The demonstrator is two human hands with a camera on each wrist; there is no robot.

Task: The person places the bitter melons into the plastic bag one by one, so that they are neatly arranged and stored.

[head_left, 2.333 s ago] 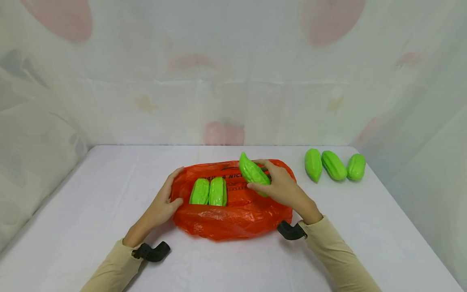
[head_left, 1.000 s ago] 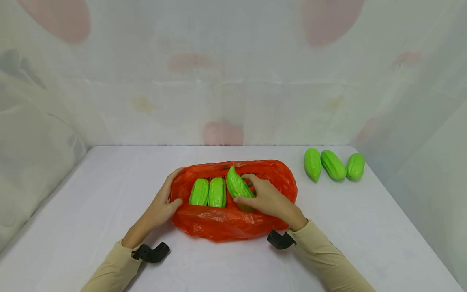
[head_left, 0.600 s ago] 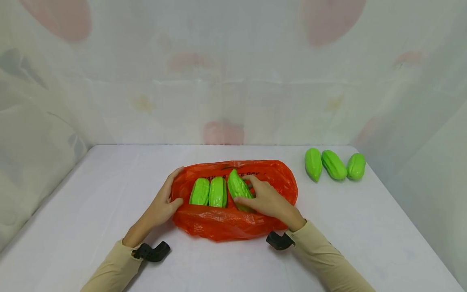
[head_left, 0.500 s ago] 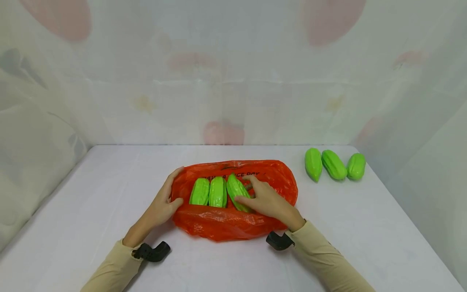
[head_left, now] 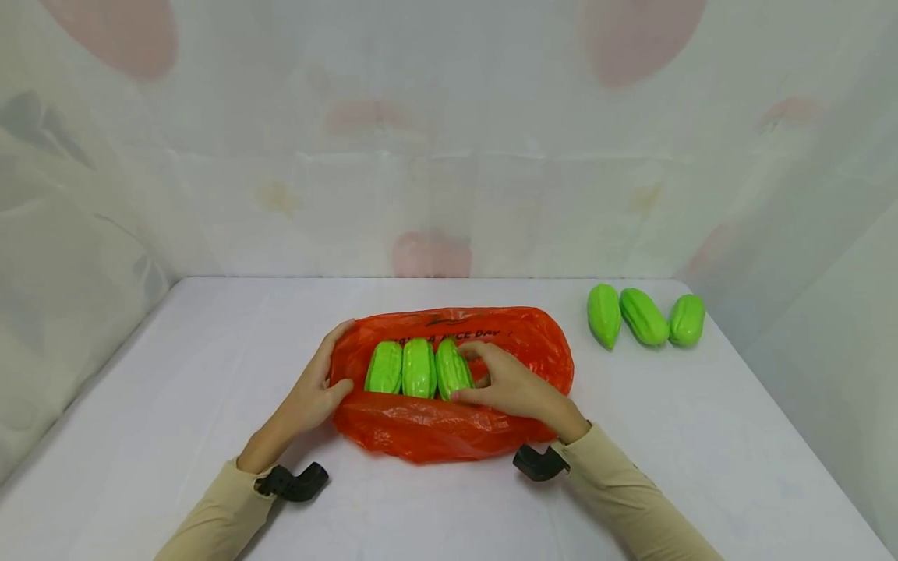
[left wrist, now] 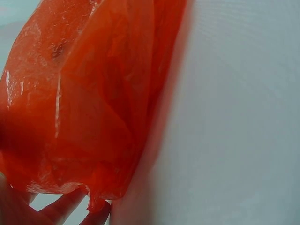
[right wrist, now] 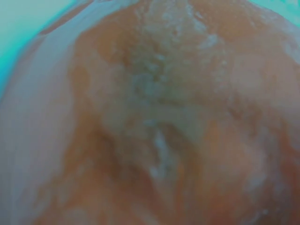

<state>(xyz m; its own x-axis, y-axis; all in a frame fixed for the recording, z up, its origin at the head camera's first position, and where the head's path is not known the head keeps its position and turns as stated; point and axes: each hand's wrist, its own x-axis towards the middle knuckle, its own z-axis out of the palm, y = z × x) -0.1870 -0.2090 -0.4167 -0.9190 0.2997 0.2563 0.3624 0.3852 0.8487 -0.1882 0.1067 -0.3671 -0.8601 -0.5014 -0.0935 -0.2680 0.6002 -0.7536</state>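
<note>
In the head view, a red plastic bag (head_left: pixel 449 427) lies with its mouth spread wide. Two shiny green bitter melons, the left one (head_left: pixel 384 368) and the middle one (head_left: pixel 418 368), lie side by side inside it. A third bitter melon (head_left: pixel 452 369) lies just right of them, gripped at its right side between the thumb and fingers of my right hand (head_left: pixel 512 382). My left hand (head_left: pixel 313 389) holds the bag's left end, thumb in front and fingers behind. The left wrist view shows its fingers at the bag (left wrist: pixel 93 103). The right wrist view is too blurred to read.
Three more bitter melons, a pointed one (head_left: pixel 604 315), a slanted one (head_left: pixel 644 317) and a shorter one (head_left: pixel 687 320), lie at the back right of the white table (head_left: pixel 210 351). A pale patterned cloth (head_left: pixel 449 187) hangs behind and at both sides.
My right hand has brought its bitter melon left and down into the bag, where it has turned more upright beside the other two. The left hand stays on the bag's left end.
</note>
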